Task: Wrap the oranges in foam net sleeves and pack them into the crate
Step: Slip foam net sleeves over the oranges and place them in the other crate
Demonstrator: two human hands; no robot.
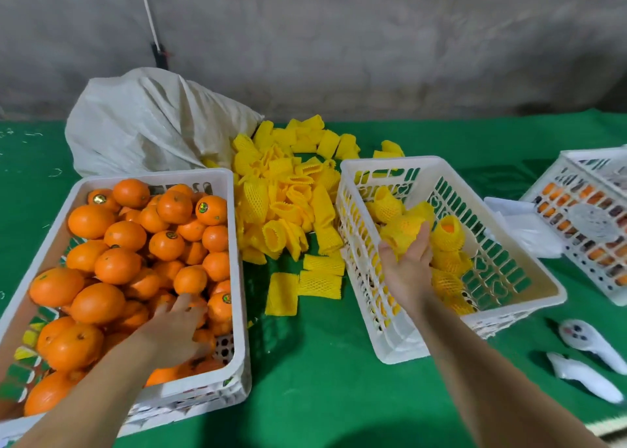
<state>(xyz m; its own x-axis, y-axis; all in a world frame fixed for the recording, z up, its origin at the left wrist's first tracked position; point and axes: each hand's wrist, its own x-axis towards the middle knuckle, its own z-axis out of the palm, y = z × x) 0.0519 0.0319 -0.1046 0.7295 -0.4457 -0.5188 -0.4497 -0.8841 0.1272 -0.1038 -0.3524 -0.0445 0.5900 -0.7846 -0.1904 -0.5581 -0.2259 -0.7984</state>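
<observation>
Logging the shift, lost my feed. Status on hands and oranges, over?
Left hand down on loose oranges. Right hand open over crate, wrapped oranges inside. Nothing blocking.

Between the crate of oranges [237,278] and the packing crate [356,278] runs a strip of green tabletop [312,379], bare toward the near edge. Farther back the strip is choked by a heap of yellow foam net sleeves [281,203] (some lie flat right in the lane). A white sack [142,125] blocks the far left. To the right, two white handheld devices [590,356] and a third crate [583,230] crowd the cloth.
</observation>
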